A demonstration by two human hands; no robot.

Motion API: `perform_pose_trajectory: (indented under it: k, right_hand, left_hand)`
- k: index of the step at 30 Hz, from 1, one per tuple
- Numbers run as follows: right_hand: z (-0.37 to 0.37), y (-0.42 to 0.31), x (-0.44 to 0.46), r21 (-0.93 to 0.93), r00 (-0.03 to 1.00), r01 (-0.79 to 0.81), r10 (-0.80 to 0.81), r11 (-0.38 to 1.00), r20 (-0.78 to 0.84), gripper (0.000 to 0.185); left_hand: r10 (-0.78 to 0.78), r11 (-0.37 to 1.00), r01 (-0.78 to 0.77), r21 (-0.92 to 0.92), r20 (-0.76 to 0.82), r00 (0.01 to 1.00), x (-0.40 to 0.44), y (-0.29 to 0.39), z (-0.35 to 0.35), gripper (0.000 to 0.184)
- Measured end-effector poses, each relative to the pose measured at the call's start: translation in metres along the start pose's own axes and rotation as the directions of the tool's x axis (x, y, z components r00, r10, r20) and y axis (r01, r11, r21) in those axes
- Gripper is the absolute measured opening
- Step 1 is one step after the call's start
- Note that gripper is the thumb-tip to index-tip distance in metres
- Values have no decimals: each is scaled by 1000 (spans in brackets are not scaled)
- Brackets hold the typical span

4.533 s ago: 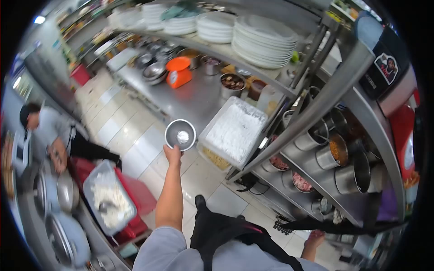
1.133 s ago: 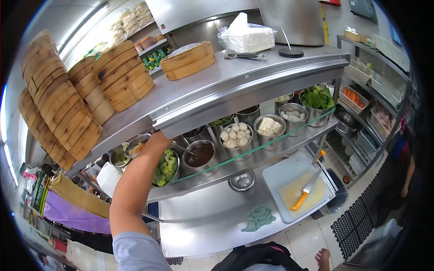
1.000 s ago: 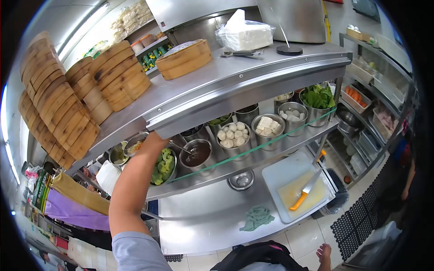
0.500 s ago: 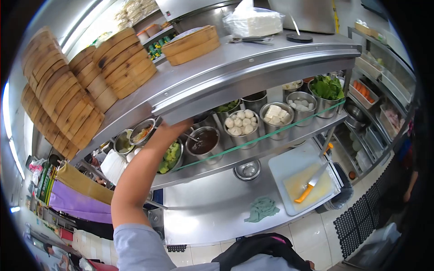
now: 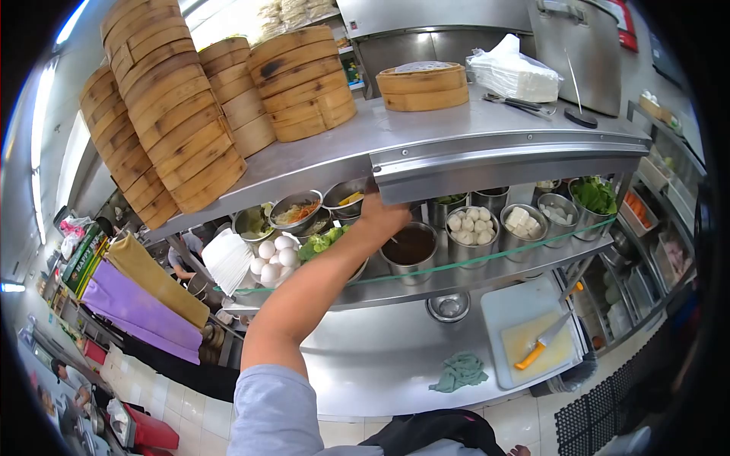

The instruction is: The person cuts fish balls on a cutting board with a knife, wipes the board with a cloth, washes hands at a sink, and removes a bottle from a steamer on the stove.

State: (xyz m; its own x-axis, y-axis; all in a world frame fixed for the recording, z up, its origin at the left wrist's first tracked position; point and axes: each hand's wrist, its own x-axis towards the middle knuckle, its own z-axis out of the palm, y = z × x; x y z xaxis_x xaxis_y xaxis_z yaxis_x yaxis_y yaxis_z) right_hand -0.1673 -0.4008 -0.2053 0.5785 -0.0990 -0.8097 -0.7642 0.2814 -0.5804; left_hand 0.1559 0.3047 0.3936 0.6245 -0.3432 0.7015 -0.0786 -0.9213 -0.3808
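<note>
My left hand [image 5: 384, 215] reaches in under the steel overshelf, above and behind a metal pot of dark brown sauce [image 5: 411, 247]. Its fingers are hidden by the shelf edge and the back of the hand, so I cannot tell whether they hold anything. A thin utensil handle stands in the sauce close to the hand. Left of it are a bowl of yellow strips [image 5: 351, 199] and green leafy vegetables [image 5: 323, 242]. To its right is a pot of white balls [image 5: 471, 226]. Only a sliver of my right hand [image 5: 519, 451] shows at the bottom edge, its fingers mostly cut off.
White eggs [image 5: 275, 257] and pots of white cubes [image 5: 522, 222] and leafy greens [image 5: 593, 196] line the lower shelf. Stacked bamboo steamers [image 5: 179, 114] stand above. A knife [image 5: 541, 343] lies on the cutting board [image 5: 498, 304], near a green cloth [image 5: 458, 372] and metal bowls [image 5: 449, 306].
The view has swung left, so the shelves appear farther right. My left arm still reaches under the overshelf near the sauce pot. A sliver of my right hand remains at the bottom.
</note>
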Motion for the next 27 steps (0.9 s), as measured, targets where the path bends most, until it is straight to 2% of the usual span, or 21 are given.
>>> perform_pose_trajectory:
  k: [2, 4, 5, 6, 8, 10, 11, 12, 14, 15, 16, 17, 21, 23, 27]
  right_hand:
    - [9, -6, -5, 39, 1000, -12, 13, 999, -21, 41]
    - [21, -11, -10, -10, 1000, -11, 11, 1000, -19, 41]
    - [25, -12, -14, -27, 1000, -13, 12, 1000, -16, 41]
    - [27, -11, -15, -41, 1000, -14, 13, 999, -14, 41]
    - [28, -11, -16, -60, 1000, -18, 17, 998, -16, 41]
    - [30, -6, -19, -73, 999, -28, 27, 997, -19, 41]
    - [29, -4, -20, -79, 999, -31, 30, 996, -21, 41]
    - [30, -2, -19, -88, 999, -33, 31, 996, -24, 41]
    - [29, 2, -20, -93, 999, -36, 34, 995, -24, 40]
    - [28, 3, -20, -96, 999, -39, 36, 995, -24, 40]
    - [27, 5, -20, -98, 999, -40, 38, 994, -24, 40]
    - [26, 6, -20, -101, 999, -41, 38, 994, -29, 40]
    - [22, 10, -19, -106, 999, -31, 28, 994, -24, 40]
    - [23, 11, -15, -100, 1000, -14, 13, 995, -15, 40]
    - [21, 10, -8, -32, 996, 80, -78, 996, 45, 39]
  left_hand:
    - [-10, 999, 10, -48, -4, 1000, -3, -7, -3, 32]
    - [100, 991, -113, 71, 162, 982, -6, -17, -8, 34]
    - [102, 991, -115, 72, 159, 982, -5, -14, -27, 34]
    - [-110, 988, 141, -58, 364, 925, 1, -3, -61, 35]
    - [-280, 918, 394, -49, 626, 728, 2, -26, -67, 38]
    - [-388, 884, 462, 76, 671, 632, 8, -60, -73, 38]
    - [-477, 829, 545, 122, 663, 577, 12, -64, -90, 37]
    - [-473, 832, 542, 120, 664, 579, 7, -72, -93, 37]
    - [-280, 944, 303, 131, 801, 528, -12, -83, -96, 30]
    - [-277, 945, 301, 128, 801, 531, -29, -90, -86, 30]
    - [-202, 976, 205, 72, 649, 733, -50, -98, -67, 26]
    - [-104, 995, 97, 40, 458, 883, -56, -97, -64, 22]
    - [-157, 987, 147, 58, 444, 882, -62, -96, -55, 21]
    - [-203, 968, 245, -61, 388, 899, -63, -94, -57, 18]
    - [-204, 971, 236, -28, 413, 888, -54, -88, -67, 20]
